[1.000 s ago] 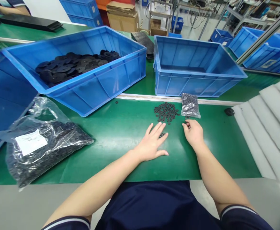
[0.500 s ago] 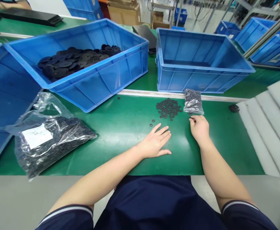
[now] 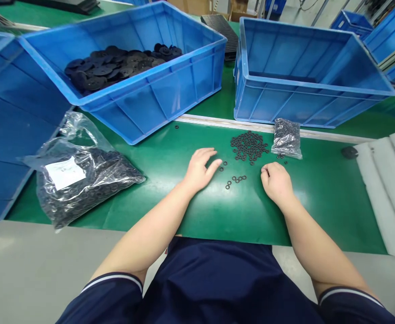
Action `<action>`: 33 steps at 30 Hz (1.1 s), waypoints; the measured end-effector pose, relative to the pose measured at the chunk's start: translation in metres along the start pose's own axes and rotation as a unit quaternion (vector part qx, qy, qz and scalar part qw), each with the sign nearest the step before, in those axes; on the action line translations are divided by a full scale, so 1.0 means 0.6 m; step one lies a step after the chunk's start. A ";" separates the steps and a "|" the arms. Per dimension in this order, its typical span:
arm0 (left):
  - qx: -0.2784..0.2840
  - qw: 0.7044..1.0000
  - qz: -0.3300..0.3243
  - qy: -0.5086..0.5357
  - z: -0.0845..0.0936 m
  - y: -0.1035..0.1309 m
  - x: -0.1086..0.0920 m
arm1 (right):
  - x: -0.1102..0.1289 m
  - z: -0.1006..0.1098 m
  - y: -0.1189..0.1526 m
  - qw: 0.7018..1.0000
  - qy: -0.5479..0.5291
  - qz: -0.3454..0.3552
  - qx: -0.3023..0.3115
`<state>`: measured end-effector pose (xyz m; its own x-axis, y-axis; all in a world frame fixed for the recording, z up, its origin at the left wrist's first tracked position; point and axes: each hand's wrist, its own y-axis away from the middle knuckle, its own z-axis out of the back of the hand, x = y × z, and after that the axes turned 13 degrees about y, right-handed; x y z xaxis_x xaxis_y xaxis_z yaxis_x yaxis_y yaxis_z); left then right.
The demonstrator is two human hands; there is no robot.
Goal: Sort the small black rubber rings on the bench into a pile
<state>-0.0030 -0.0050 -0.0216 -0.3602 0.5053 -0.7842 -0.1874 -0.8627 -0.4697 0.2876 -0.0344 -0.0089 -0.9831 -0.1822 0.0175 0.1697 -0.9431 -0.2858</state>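
My left hand (image 3: 200,171) rests on the green tabletop with its thumb apart from its fingers, holding nothing. Two small black rings (image 3: 223,166) lie just beyond its thumb tip. Between my hands is a loose group of several black rings (image 3: 237,180). My right hand (image 3: 278,183) is closed, fingers curled and thumb pressed to them; whatever they may hold is hidden. Beyond it a pile of black rings (image 3: 249,146) is spread in one layer. A small clear bag of black pieces (image 3: 287,137) lies right of the pile, with a few tiny pieces at its near edge.
A large clear bag (image 3: 92,184) of black parts lies at left. Behind stand a blue crate (image 3: 156,103) with black discs and another blue crate (image 3: 312,101). White foam sheets (image 3: 383,180) line the right edge, beside a dark round piece (image 3: 349,153).
My left hand has moved left, and the several rings between my hands now show. My right hand has drawn back from the small bag toward me. The view has tilted down.
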 end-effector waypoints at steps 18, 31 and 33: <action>-0.037 0.999 0.026 0.026 0.005 -0.008 0.014 | 0.000 0.013 -0.006 0.982 -0.167 -0.074 0.038; -0.025 0.999 0.047 0.013 0.006 -0.009 0.010 | 0.057 0.009 0.001 0.966 -0.245 -0.001 0.084; -0.029 0.999 0.040 0.019 0.006 -0.009 0.012 | 0.054 0.005 0.003 0.971 -0.230 0.015 0.065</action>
<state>-0.0077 0.0030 -0.0234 -0.3374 0.4360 -0.8343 -0.1050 -0.8982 -0.4270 0.2566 -0.0431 -0.0058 -0.8485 -0.2867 0.4448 0.2347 -0.9572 -0.1693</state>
